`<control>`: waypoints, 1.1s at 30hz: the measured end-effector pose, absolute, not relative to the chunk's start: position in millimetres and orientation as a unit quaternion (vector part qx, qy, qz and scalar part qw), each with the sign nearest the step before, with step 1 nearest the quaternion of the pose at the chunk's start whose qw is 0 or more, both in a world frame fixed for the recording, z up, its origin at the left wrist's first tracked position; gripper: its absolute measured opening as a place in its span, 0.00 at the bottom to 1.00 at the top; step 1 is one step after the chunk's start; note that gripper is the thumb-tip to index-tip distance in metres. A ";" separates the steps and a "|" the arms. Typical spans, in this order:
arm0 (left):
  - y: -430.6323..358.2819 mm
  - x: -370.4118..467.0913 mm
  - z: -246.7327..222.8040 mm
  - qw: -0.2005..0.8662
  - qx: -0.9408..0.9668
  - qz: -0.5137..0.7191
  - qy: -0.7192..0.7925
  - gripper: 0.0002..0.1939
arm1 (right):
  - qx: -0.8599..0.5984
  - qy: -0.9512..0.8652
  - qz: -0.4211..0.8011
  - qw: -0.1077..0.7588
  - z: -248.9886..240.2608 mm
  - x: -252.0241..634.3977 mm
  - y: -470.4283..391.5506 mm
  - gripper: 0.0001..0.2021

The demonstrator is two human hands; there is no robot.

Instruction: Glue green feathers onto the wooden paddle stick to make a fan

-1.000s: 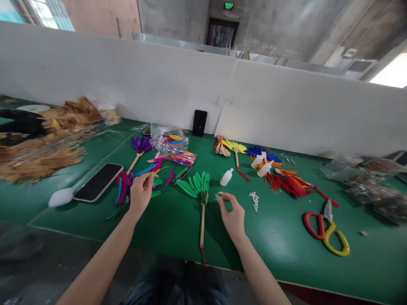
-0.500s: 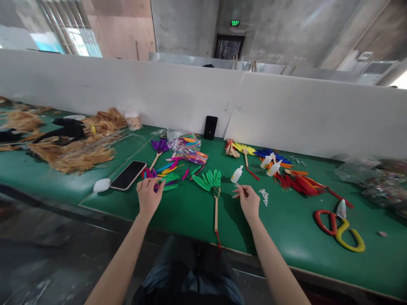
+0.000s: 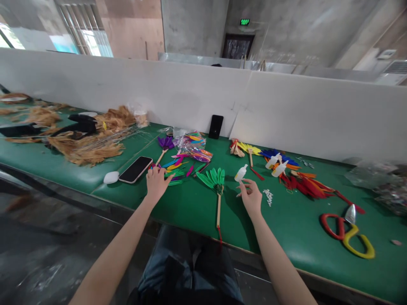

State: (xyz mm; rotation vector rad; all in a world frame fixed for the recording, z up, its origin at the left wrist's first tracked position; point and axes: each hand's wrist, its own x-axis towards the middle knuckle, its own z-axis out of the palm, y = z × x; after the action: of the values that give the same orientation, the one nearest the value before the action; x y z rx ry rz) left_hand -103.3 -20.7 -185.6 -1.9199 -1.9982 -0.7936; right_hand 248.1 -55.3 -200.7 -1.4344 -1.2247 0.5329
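My left hand is over a heap of loose green feathers and other coloured feathers, its thumb spread away from bent fingers; the fingertips are partly hidden. My right hand hovers with loosely bent fingers apart, close beside a small white squeeze bottle; I see nothing clear in it. Between my hands lies a fan of green feathers on a flat wooden stick, with a red cord at its lower end. Small white pieces lie right of my right hand.
A phone and a white case lie left. Behind are a purple feather fan, a yellow one and bagged feathers. Two white bottles, red feathers and red-and-yellow-handled shears are right.
The view has shifted slightly, moving the scene rightward. My left hand's thumb has spread from its fingers over the feathers. My right hand remains beside the bottle with little change.
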 end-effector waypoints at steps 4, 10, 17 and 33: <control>-7.2 -106.6 -191.5 0.106 -0.670 -0.247 -0.692 0.15 | -0.607 -0.514 0.235 0.559 -201.4 248.2 -55.2 0.25; -1.8 -109.2 -190.6 0.092 -0.682 -0.269 -0.674 0.11 | -0.603 -0.507 0.242 0.566 -204.5 250.5 -54.2 0.23; -10.4 -101.9 -141.9 0.132 -0.665 -0.380 -0.630 0.16 | -0.588 -0.520 0.215 0.581 -197.1 243.4 -58.7 0.19; 50.9 45.8 -71.2 -0.269 -0.919 -0.136 -0.252 0.16 | -0.486 -0.687 0.390 0.374 -120.3 225.8 -27.9 0.17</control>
State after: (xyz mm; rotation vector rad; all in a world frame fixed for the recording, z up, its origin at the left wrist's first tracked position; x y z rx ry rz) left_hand 45.8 50.9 -71.2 -3.5201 -0.9655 -0.5210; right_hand 225.8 -27.9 -120.3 -1.2434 -1.7601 0.9975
